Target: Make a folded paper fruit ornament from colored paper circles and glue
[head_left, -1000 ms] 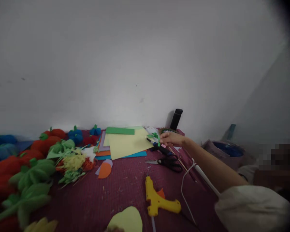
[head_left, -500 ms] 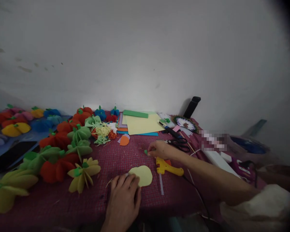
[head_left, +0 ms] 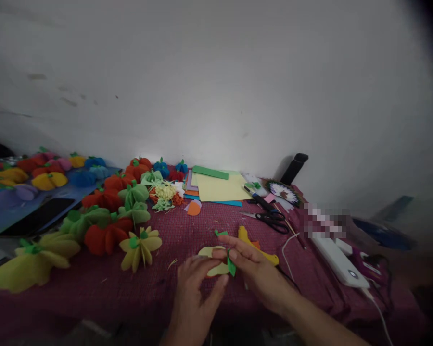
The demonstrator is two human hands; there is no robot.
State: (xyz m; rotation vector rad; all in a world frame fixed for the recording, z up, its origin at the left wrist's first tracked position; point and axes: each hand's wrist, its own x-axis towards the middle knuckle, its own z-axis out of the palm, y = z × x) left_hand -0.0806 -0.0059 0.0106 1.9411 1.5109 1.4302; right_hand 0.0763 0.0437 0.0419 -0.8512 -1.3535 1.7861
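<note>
My left hand [head_left: 195, 293] rests at the table's near edge with its fingertips on a pale yellow folded paper shape [head_left: 211, 262]. My right hand [head_left: 256, 271] is beside it and pinches a small green paper strip [head_left: 231, 265] against that yellow shape. Another green scrap [head_left: 220, 233] lies just beyond the hands on the maroon cloth [head_left: 187, 235]. A yellow glue gun [head_left: 254, 242] lies partly behind my right hand.
Paper pumpkin shapes in red, green, yellow and blue [head_left: 104, 226] fill the left side. Coloured paper sheets [head_left: 218, 187], a pen [head_left: 261, 202], black scissors [head_left: 272, 220] and a white power bank [head_left: 337, 259] lie at the back and right. A dark phone [head_left: 39, 216] lies far left.
My right hand came back from the paper stack at the far side to the near edge, carrying a green strip. My left hand came into view on the yellow shape. The view tilted down.
</note>
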